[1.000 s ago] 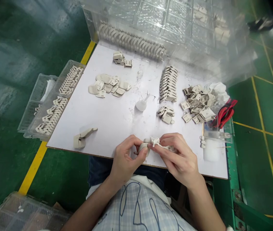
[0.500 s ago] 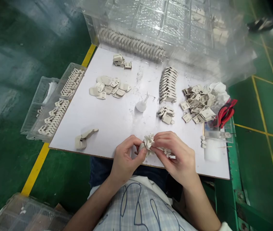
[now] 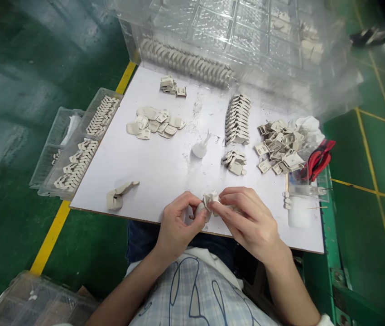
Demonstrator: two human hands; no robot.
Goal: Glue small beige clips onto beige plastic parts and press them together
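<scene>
Near the front edge of the white board (image 3: 165, 167), my left hand (image 3: 179, 224) pinches a small beige plastic part (image 3: 199, 208) between thumb and fingers. My right hand (image 3: 253, 219) presses a crumpled white tissue (image 3: 211, 198) against that part; its fingers are closed and hide much of the tissue. Farther left lies a single bent beige piece (image 3: 119, 195). A small white squeeze bottle with a thin nozzle (image 3: 199, 148) stands beyond my hands. To its right, bent beige parts form a neat row (image 3: 238, 120), with a smaller cluster (image 3: 235, 162) below.
Loose beige clips (image 3: 279, 145) pile up at right, beside crumpled white tissue (image 3: 310, 129) and a red-and-black item (image 3: 318, 160). Flat beige pieces (image 3: 155, 121) lie left of centre. Clear plastic trays (image 3: 77, 154) flank the board; larger ones (image 3: 213, 27) stand behind it.
My right hand has shifted slightly and its fingers are now more extended over the tissue at the part. My left hand keeps its pinch almost unmoved.
</scene>
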